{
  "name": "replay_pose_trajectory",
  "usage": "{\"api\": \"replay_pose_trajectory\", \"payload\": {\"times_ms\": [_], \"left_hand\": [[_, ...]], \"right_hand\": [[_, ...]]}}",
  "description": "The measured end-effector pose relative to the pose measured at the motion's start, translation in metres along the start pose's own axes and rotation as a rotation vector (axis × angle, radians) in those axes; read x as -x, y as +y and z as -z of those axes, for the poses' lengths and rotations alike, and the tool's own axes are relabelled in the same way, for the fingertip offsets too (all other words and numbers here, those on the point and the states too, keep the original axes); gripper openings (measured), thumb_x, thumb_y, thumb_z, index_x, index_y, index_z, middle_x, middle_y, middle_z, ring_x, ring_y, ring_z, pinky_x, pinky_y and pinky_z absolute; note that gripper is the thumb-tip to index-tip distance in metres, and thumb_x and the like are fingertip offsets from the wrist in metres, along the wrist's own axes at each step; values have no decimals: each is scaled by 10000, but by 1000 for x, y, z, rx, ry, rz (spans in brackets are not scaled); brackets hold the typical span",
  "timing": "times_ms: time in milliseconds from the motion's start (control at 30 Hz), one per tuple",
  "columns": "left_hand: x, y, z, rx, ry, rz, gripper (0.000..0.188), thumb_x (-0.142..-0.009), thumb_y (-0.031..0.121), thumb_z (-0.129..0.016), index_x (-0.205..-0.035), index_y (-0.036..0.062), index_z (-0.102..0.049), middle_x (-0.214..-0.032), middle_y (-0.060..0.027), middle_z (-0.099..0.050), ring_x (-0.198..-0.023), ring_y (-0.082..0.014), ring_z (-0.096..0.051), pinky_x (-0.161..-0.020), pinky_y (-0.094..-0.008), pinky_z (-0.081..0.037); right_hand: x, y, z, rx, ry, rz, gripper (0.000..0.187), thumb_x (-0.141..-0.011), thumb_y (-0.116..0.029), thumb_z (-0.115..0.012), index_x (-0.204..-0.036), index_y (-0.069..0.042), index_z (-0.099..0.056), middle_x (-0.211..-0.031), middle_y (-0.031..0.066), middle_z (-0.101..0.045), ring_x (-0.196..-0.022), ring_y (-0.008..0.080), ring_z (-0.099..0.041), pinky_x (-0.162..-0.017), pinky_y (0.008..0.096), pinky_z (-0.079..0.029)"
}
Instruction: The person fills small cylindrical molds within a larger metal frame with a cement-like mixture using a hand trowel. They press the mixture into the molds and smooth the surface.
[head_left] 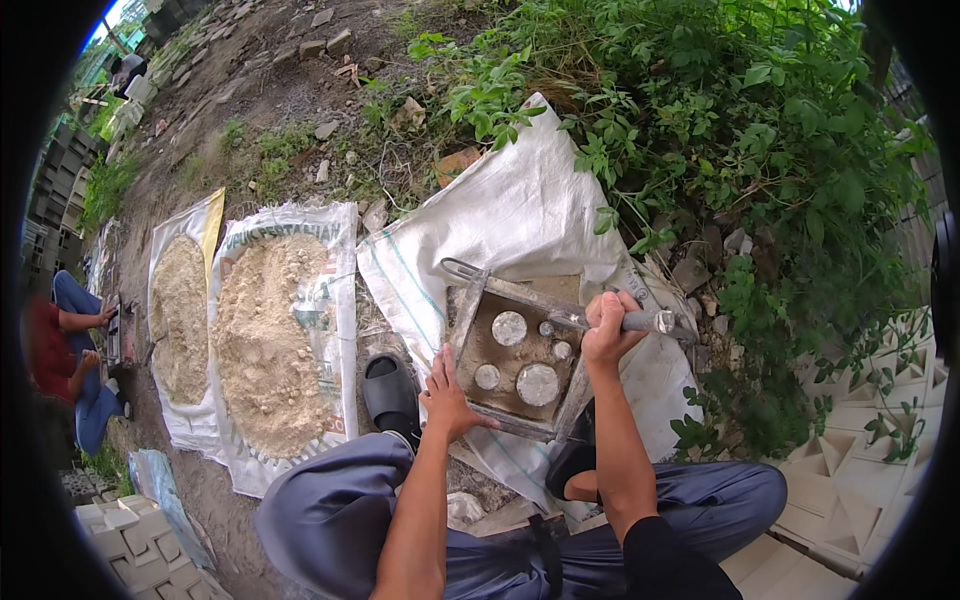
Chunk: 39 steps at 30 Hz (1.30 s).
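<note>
In the head view, a grey, rectangular metal frame [512,422] is seen centre stage, set on a white woven sack [530,190], with two large and three small pale round pieces [538,384] held inside its walls. By the right hand [610,330], a grey cylindrical handle [650,321] is firmly clenched at the frame's right side. The left hand [447,405] is laid on the near left corner; whether it is gripped there cannot be told. To the left, tan powder [265,350] is heaped on another pale sack [345,290].
</note>
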<state>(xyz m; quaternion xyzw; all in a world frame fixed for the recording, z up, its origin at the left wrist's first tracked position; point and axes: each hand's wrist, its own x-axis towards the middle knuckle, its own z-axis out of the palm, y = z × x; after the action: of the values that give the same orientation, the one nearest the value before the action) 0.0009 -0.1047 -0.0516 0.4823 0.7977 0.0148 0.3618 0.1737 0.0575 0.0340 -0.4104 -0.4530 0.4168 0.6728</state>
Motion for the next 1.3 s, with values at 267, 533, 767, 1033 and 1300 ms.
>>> {"api": "replay_pose_trajectory", "payload": {"times_ms": [267, 533, 767, 1033, 1300], "left_hand": [[6, 0, 1, -26, 8, -20, 1645, -336, 548, -920, -1515, 115, 141, -1577, -133, -68, -1342, -388, -287, -997, -565, -338], [5, -1, 0, 24, -2, -45, 1641, -326, 532, -927, -1523, 130, 121, -1572, -134, -83, -1333, -386, -296, -999, -567, -326], [-1, 3, -2, 30, 27, -59, 1641, -330, 519, -931, -1522, 134, 128, -1575, -138, -81, -1340, -384, -296, -990, -571, -326], [2, 6, 0, 75, 52, -83, 1647, -330, 488, -942, -1520, 146, 143, -1576, -153, -95, -1343, -393, -302, -979, -573, -333], [2, 0, -1, 45, 8, -42, 1674, -288, 500, -943, -1521, 131, 127, -1563, -150, -113, -1377, -390, -247, -999, -592, -319]], "right_hand": [[7, 7, -27, 87, -79, -37, 331, -846, -83, -484, -565, -75, -309, -479, -6, -350, -411, 85, -317, -411, 274, -251], [3, 57, -39, 387, -331, 186, 321, -846, -62, -530, -569, -11, -376, -491, 30, -338, -398, 112, -333, -408, 350, -236], [11, 53, -70, 479, -338, 439, 322, -835, -48, -546, -559, 3, -389, -469, 88, -325, -396, 139, -342, -418, 342, -272], [26, 51, -90, 340, -460, 397, 302, -837, -82, -572, -594, 3, -414, -505, 128, -367, -412, 219, -411, -450, 368, -322], [6, 16, -86, -171, -282, -164, 369, -927, -131, -526, -610, -92, -342, -528, -42, -363, -446, 79, -300, -436, 257, -269]]}}
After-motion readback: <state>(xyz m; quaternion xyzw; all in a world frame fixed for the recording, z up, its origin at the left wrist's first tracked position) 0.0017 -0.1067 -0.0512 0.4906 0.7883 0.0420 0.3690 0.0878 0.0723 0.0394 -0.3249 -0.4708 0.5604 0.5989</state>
